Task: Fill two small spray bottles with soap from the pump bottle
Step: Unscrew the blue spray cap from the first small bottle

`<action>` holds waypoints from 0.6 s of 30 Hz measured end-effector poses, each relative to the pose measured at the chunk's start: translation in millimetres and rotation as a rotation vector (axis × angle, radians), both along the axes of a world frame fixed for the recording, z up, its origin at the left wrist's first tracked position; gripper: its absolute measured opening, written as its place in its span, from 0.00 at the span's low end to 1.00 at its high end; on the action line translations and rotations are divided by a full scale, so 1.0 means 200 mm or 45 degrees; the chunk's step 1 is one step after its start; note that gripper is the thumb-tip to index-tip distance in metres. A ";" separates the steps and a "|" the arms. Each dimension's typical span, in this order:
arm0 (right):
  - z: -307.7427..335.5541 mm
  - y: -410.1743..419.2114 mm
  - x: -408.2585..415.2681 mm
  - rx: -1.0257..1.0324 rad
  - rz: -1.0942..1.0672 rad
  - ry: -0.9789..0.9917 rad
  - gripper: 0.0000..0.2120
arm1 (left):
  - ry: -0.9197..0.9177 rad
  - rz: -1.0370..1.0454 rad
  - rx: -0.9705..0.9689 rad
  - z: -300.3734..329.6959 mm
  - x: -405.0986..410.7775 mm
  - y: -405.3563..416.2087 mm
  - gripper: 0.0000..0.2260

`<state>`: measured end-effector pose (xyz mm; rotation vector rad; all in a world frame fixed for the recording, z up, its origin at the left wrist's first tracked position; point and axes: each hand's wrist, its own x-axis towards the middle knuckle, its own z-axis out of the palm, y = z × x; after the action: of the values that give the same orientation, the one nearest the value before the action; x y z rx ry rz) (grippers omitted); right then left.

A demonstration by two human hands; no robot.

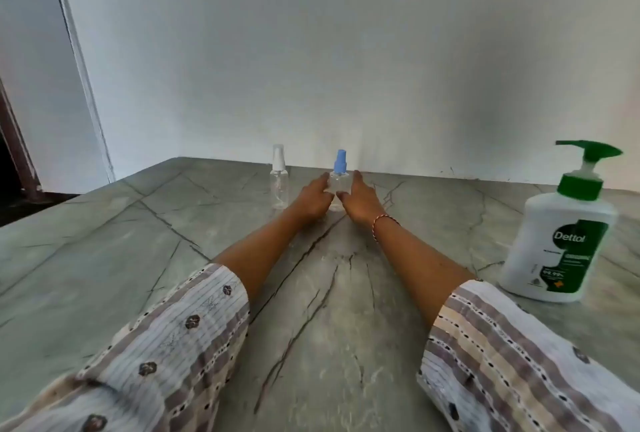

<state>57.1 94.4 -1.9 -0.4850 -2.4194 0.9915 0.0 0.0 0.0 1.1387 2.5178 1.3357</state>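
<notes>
Both hands reach far forward across the desk [104,258] and meet around the blue-capped spray bottle [339,178]. Left hand [313,201] lies on the bottle's left side with its fingers stretched forward and loosely spread, the fingertips at the clear body. Right hand [360,201] mirrors it on the bottle's right side, fingers extended along the plastic and the thumb turned in toward the bottle's lower front. Whether either hand actually presses on the bottle or only flanks it cannot be told from this far view. A thin red and white thread bracelet [381,223] circles the right wrist, and both forearms come out of patterned, striped sleeves [180,338].

That bottle stands upright near the desk's far edge, close to the white wall [346,50]. Just to its left, apart from the hands, stands the white-capped spray bottle [279,182], also upright, clear and seemingly empty. Well off to the right and nearer the person stands the Dettol pump bottle [561,241], white with a green pump head and green label, untouched. The desk top is grey-green stone with dark veins.
</notes>
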 end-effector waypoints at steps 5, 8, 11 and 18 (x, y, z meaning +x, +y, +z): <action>0.00 -0.02 0.05 -0.119 -0.011 0.109 0.21 | 0.025 0.102 0.211 0.01 0.05 0.01 0.17; 0.05 -0.07 0.14 -0.115 0.001 0.151 0.20 | 0.021 0.146 0.298 0.04 0.13 -0.03 0.17; 0.09 -0.14 0.28 -0.112 0.029 0.183 0.18 | -0.030 0.125 0.355 0.07 0.25 -0.10 0.16; 0.13 -0.25 0.74 -0.187 0.100 0.149 0.21 | -0.160 -0.071 0.274 0.11 0.55 -0.32 0.12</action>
<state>205.9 43.7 25.0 -0.3727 -2.2871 1.2036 111.0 -63.5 22.5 1.1122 2.2826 1.6401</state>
